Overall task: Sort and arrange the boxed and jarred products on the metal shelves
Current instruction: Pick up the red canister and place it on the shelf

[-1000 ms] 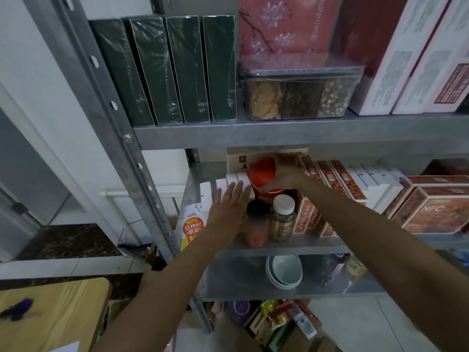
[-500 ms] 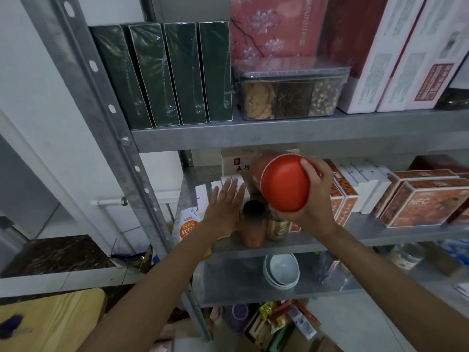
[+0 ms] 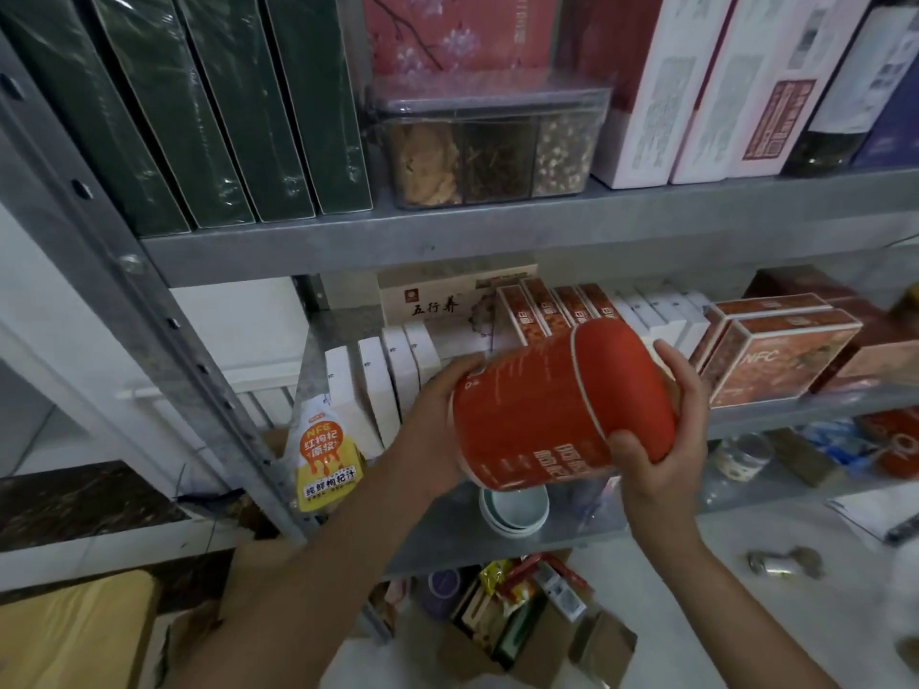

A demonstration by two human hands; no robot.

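The right hand grips the lid end and the left hand cups the base of the red canister, tilted before the middle shelf; best turn it upright, then set it down label outward.

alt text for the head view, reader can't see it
A left hand and right hand hold a red canister tilted sideways before grey metal shelves. Above stand dark green boxes and a clear container; behind, white boxes and orange boxes.
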